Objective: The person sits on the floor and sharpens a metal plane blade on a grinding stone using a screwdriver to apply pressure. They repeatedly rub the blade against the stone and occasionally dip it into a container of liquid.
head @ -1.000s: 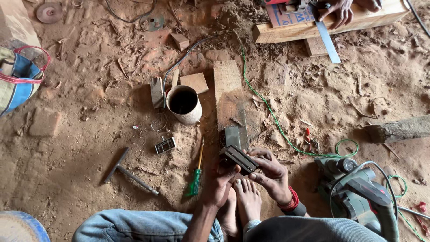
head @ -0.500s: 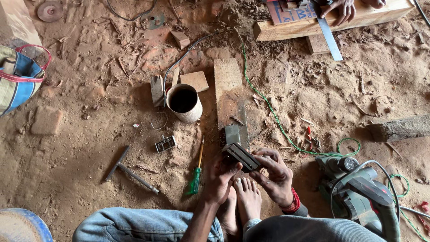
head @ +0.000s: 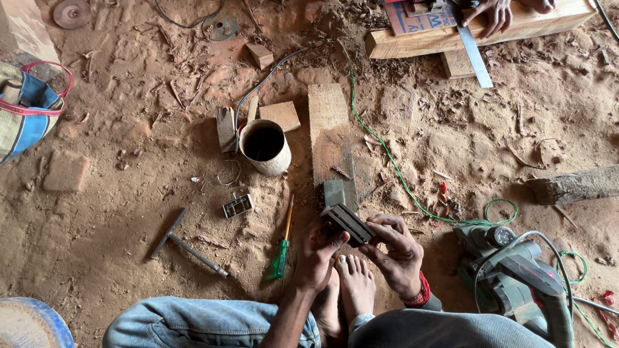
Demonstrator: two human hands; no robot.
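Note:
I sit on a dirt floor with my bare feet (head: 351, 283) below my hands. Both hands hold a dark, flat rectangular metal block (head: 348, 223). My left hand (head: 319, 254) grips its near left end from below. My right hand (head: 396, 251) pinches its right end with the fingers curled over the top. Just beyond the block a grey stone (head: 340, 191) lies on a wooden plank (head: 329, 129). A green-handled screwdriver (head: 282, 252) lies on the ground left of my left hand.
A tin can (head: 264, 147) stands by wood offcuts. A T-shaped metal tool (head: 184, 245) and a small metal part (head: 238, 205) lie left. A green power tool (head: 516, 270) with its cord sits right. Another person's hand (head: 493, 14) rests on a timber beam (head: 477, 32). A striped bag (head: 26, 109) sits far left.
The view has shifted slightly. My hands keep hold of the block, with only small finger movement on it.

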